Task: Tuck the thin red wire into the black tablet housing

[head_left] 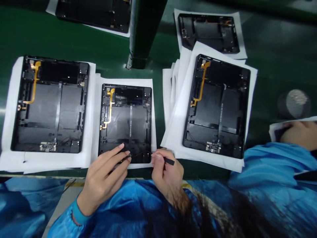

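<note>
Open black tablet housing on white paper sheet, long axis running 12 to 6 and short edge nearest the body. Left hand at 7 o'clock of housing, thumb and fingers closed in a pinch on small black connector at bottom edge, contact partly hidden by fingertips. Right hand at 5 o'clock, fingers closed around black stick tool, working end hidden. Thin red wire lying between both hands, along bottom edge, closer to right hand.
</note>
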The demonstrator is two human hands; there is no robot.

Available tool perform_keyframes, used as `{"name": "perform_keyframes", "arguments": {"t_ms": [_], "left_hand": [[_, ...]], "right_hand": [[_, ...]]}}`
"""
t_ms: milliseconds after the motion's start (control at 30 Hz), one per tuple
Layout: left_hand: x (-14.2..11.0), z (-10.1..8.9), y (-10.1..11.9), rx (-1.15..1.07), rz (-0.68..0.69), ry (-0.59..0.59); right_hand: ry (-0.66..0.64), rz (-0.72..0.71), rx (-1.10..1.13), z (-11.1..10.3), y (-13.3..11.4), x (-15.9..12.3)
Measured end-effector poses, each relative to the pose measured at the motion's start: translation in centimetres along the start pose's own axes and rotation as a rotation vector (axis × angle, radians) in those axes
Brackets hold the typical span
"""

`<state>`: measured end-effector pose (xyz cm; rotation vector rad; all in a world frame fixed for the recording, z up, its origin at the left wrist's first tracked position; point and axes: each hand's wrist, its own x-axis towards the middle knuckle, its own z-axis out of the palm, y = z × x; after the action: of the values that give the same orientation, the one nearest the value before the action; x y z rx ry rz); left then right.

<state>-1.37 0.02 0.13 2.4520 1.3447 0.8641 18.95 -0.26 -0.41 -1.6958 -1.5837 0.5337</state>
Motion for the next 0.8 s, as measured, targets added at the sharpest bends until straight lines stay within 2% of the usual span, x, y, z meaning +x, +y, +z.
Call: {"name": "perform_keyframes", "arguments": {"t_ms": [200, 500, 800], "left_hand": [[-0.32, -0.03, -0.44, 0.091, 0.074, -0.046], [-0.33, 0.27, -0.26, 0.191, 0.048, -0.064], [-0.06, 0.33, -0.26, 0.128, 0.066, -0.056]], "right_hand": [[-0.005, 0.012, 0.045, 0.06, 0.11, 0.01], [-0.034, 0.036, 0.043, -0.09, 0.12, 0.09], [-0.045, 0.067, 0.045, -0.03, 0.30, 0.01]]}}
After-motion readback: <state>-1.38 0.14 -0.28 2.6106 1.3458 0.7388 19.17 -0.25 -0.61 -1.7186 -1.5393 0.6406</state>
